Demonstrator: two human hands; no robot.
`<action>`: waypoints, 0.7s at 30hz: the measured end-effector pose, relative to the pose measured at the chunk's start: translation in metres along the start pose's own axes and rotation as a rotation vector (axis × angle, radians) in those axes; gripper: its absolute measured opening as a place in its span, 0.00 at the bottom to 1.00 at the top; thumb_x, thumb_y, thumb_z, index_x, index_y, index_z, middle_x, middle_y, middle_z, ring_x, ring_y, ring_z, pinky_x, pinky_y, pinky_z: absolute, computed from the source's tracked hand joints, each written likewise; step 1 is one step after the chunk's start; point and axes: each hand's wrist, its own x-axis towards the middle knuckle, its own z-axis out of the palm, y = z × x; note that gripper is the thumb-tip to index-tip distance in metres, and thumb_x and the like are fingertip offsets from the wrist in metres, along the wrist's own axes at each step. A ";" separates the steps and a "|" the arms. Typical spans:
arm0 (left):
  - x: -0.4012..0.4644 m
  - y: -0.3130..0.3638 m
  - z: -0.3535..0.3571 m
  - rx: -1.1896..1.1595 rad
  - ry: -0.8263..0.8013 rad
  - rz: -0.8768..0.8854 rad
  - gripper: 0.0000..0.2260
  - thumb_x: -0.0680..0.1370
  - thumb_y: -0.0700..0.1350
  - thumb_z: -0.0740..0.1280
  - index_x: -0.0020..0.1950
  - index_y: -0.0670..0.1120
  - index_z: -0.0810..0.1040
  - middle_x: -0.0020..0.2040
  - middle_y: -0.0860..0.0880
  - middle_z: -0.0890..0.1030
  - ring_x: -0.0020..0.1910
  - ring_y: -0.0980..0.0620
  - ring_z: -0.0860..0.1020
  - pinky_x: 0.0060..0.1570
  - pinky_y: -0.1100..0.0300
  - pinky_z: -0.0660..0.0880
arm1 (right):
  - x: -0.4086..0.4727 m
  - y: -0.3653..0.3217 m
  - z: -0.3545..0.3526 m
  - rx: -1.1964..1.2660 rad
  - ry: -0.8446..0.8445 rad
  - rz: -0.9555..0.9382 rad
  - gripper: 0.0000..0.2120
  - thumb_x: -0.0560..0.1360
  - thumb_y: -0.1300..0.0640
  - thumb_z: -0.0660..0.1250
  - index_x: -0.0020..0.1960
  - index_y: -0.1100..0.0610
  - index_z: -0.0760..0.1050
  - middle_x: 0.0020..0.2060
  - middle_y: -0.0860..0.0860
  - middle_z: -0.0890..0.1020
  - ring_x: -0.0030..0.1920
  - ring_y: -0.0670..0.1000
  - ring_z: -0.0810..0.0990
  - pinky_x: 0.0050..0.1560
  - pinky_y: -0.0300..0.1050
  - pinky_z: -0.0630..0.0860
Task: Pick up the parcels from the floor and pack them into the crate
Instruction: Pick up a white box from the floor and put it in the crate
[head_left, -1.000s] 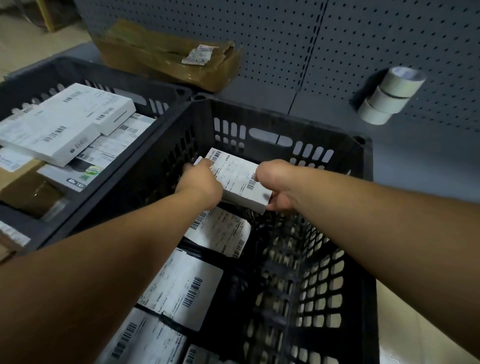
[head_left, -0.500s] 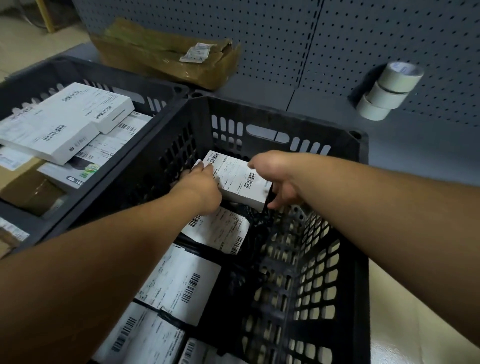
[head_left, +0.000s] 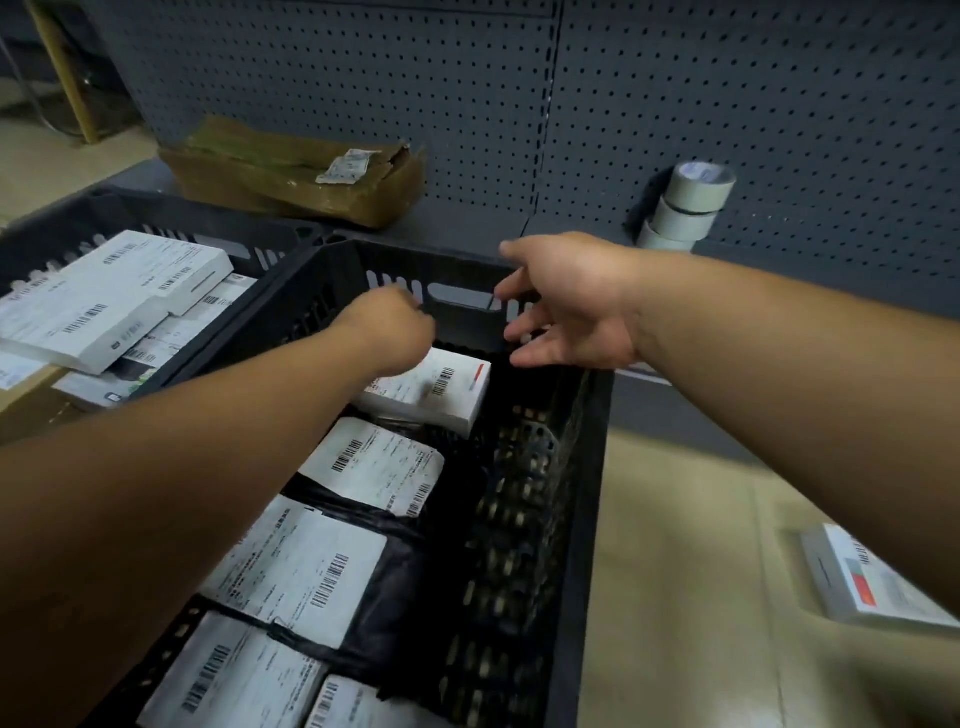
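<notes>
We treat the white boxed parcel (head_left: 431, 392) at the far end of the crate (head_left: 587, 467) as placed: it lies flat on the load, its far edge close to the crate's end wall. Our left hand (head_left: 387, 332) sits over its near-left corner; we cannot tell whether those fingers are curled loose or touching the box, as they are hidden from the camera. Our right hand (head_left: 571, 306) hangs above the far rim with the fingers (head_left: 519, 325) spread and nothing in them.

One more parcel on the floor (head_left: 862, 584) lies to the right of the crate, well apart from both hands. We judge it a rigid carton, probably light, with a smooth label face that gives little friction. We advise taking it by two opposite long edges, thumb on one side and fingers on the other, not by the top face.

The soft black bags with labels (head_left: 311, 566) already packed in the crate will likely yield under load, so a box set on them may tilt. We recommend seating boxes flat against a crate wall.
</notes>
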 end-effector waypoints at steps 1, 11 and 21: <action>-0.004 0.010 -0.003 -0.046 0.029 0.004 0.14 0.81 0.46 0.62 0.66 0.46 0.77 0.60 0.44 0.80 0.56 0.43 0.79 0.54 0.53 0.77 | -0.007 0.000 -0.008 0.025 -0.010 -0.008 0.24 0.84 0.44 0.56 0.73 0.58 0.68 0.67 0.58 0.73 0.64 0.61 0.74 0.60 0.58 0.79; -0.060 0.110 0.014 -0.318 0.133 0.204 0.15 0.82 0.44 0.62 0.68 0.53 0.75 0.57 0.53 0.78 0.45 0.55 0.78 0.40 0.59 0.75 | -0.071 0.030 -0.104 0.120 0.123 -0.120 0.22 0.83 0.43 0.58 0.71 0.54 0.70 0.60 0.61 0.77 0.53 0.63 0.81 0.54 0.54 0.82; -0.127 0.186 0.072 -0.384 -0.064 0.349 0.12 0.80 0.46 0.66 0.63 0.54 0.76 0.58 0.57 0.78 0.44 0.58 0.77 0.35 0.69 0.72 | -0.124 0.103 -0.202 -0.308 0.394 -0.083 0.19 0.82 0.40 0.57 0.66 0.50 0.71 0.58 0.54 0.78 0.53 0.56 0.82 0.55 0.52 0.81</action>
